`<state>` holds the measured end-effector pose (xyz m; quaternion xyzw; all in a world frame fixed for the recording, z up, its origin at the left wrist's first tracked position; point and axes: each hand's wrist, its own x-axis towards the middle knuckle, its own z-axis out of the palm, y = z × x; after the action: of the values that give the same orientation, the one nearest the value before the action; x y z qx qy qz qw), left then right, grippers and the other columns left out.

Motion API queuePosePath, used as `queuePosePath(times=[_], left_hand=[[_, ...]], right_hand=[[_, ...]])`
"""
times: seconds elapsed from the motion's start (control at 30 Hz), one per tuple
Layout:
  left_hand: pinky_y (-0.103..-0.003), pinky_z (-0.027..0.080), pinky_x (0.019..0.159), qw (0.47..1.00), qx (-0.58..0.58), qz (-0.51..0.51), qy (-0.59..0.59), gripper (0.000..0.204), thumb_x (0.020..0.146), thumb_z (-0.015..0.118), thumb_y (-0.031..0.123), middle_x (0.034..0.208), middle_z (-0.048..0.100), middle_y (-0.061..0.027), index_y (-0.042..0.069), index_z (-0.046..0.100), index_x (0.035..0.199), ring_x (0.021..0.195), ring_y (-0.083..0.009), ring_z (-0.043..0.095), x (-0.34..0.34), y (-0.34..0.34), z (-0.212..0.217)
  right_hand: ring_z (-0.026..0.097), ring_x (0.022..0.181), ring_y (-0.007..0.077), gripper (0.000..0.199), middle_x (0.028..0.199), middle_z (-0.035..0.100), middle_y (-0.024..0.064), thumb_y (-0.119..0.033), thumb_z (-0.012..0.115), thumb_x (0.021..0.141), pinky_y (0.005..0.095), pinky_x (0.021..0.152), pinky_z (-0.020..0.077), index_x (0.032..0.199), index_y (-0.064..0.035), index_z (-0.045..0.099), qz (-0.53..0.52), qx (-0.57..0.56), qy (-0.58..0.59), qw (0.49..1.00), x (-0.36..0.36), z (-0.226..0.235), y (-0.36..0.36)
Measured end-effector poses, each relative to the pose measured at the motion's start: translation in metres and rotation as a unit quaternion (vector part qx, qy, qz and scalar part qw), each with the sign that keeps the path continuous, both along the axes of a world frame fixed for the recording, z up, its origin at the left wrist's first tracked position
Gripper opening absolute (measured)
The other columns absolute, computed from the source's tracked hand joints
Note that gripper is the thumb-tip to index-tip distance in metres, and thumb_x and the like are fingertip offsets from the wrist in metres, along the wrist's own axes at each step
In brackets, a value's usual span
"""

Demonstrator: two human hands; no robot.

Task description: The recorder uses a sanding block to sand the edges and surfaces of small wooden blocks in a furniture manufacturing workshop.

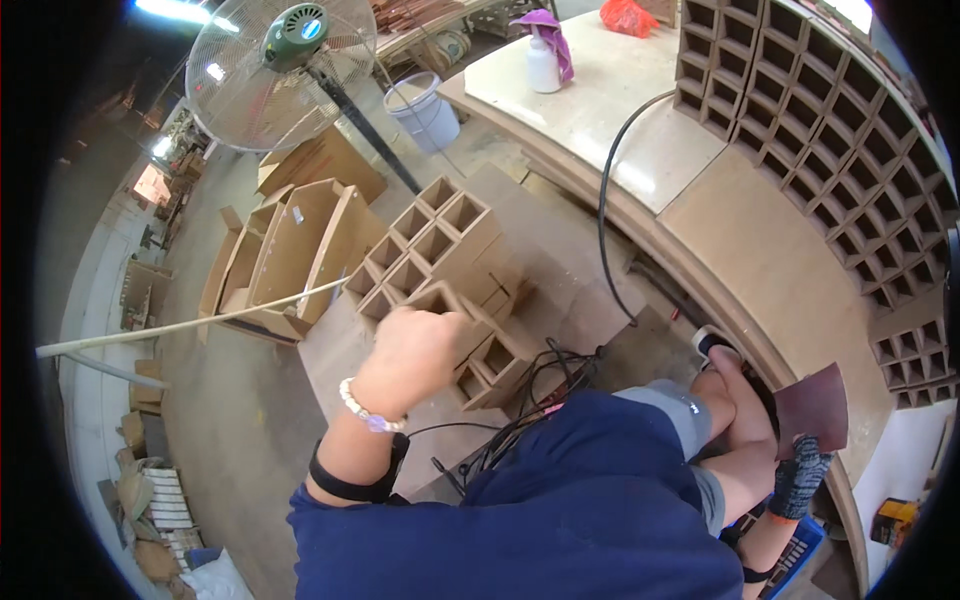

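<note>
Bare and wearing a beaded bracelet, my left hand (418, 350) is curled over the near side of an open wooden box (438, 297). That box sits slightly askew among the stacked boxes; the fingertips are hidden behind the knuckles. Beyond it stand rows of similar open-topped boxes (434, 243), with a few more to the right of the hand. At the lower right my right hand (803, 478), in a dark knitted glove, grips the lower edge of a dark reddish-brown sheet (815, 405) that looks like sandpaper.
A workbench (760, 220) runs along the right, carrying a tall stack of boxes (830, 120) and a white bottle (544, 65). Black cables (560, 375) lie by my legs. A standing fan (290, 70), a bucket (425, 112) and cardboard boxes (290, 250) stand to the far left.
</note>
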<state>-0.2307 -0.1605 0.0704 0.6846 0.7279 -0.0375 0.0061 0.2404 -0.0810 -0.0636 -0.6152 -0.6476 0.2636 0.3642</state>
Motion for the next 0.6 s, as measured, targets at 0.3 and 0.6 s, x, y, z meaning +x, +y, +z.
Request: queuePosePath(times=[0.3, 0.6], left_hand=[[-0.044, 0.047, 0.063, 0.991, -0.049, 0.070, -0.104, 0.016, 0.067, 0.063, 0.016, 0.063, 0.058, -0.0176, 0.004, 0.056, 0.076, 0.066, -0.0368, 0.058, 0.005, -0.041, -0.059], [-0.039, 0.043, 0.071, 0.992, 0.004, 0.104, -0.069, 0.012, 0.066, 0.061, 0.013, 0.066, 0.060, -0.0161, 0.005, 0.054, 0.071, 0.067, -0.0309, 0.059, -0.003, -0.078, -0.144]], right_hand=[[0.051, 0.100, 0.0292, 0.029, 0.099, 0.055, 0.0155, -0.008, 0.055, 0.072, 0.0445, 0.090, 0.0349, 0.100, -0.0015, 0.052, 0.029, 0.025, -0.003, 0.999, -0.018, -0.006, 0.005], [0.050, 0.099, 0.0326, 0.025, 0.095, 0.055, 0.0167, -0.007, 0.053, 0.069, 0.0492, 0.091, 0.0332, 0.093, -0.0019, 0.055, 0.022, 0.037, -0.012, 0.999, -0.008, -0.013, -0.003]])
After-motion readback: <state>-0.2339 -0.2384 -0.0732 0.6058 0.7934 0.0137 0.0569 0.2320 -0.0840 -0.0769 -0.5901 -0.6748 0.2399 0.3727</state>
